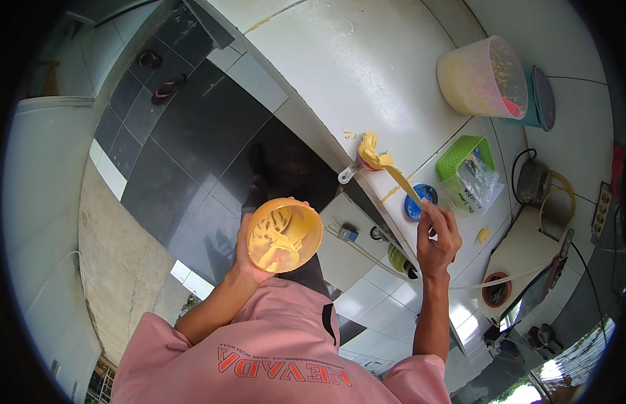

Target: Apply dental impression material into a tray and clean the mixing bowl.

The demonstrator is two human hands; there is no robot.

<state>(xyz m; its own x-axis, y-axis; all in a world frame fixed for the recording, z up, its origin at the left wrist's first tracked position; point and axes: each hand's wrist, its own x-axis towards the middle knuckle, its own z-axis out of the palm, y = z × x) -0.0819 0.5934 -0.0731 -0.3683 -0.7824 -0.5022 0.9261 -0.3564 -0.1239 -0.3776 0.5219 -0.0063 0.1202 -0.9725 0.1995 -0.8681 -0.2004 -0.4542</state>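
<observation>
Over the white counter (340,60), right hand (437,242) grip pinches spatula (400,182); left hand (249,259) holds bowl (284,234)

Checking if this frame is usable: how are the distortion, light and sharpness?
Head view: strong fisheye, the white counter edge bows and the corners go black; daylight is even, with glare low right; the orange bowl in the left hand and the batter-coated spatula look sharp.

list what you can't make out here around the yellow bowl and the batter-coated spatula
- Left hand, head view: mostly hidden behind the yellow plastic bowl it holds.
- Small measuring cup: its inside is covered by batter from the yellow spatula held by the right hand.
- Blue round lid: partly covered by the spatula and fingers.
</observation>
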